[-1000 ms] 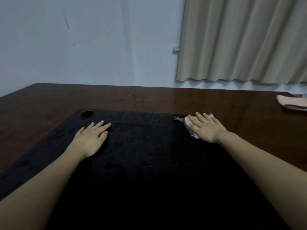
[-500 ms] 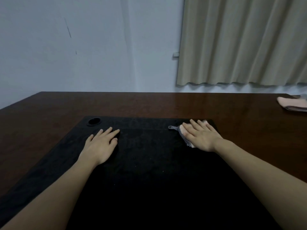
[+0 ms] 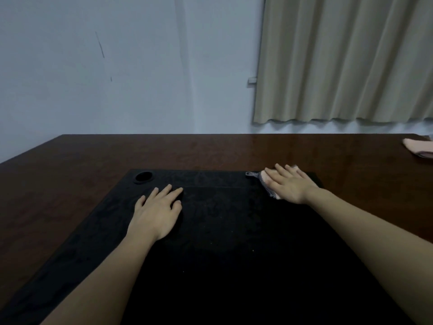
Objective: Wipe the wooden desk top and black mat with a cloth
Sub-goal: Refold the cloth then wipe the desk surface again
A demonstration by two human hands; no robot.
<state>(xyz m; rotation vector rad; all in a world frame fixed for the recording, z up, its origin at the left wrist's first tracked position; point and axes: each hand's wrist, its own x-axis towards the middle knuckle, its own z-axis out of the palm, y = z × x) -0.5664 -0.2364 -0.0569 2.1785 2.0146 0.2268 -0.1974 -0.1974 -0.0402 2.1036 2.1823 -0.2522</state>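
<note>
- Right hand (image 3: 291, 187) has slid its cloth (image 3: 266, 182) rightward to the black mat (image 3: 222, 242) far corner, fingers flat, pressing
- Left hand (image 3: 157, 211) rests flat; the mat could bunch if it lifts

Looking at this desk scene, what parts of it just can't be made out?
Head view only:
- cloth: mostly hidden under the right hand.
- pink item: cut off by the right edge.
- black mat: near end cut off by the bottom edge; surface too dark to judge clean.
- left hand: hides the mat beneath.
</note>
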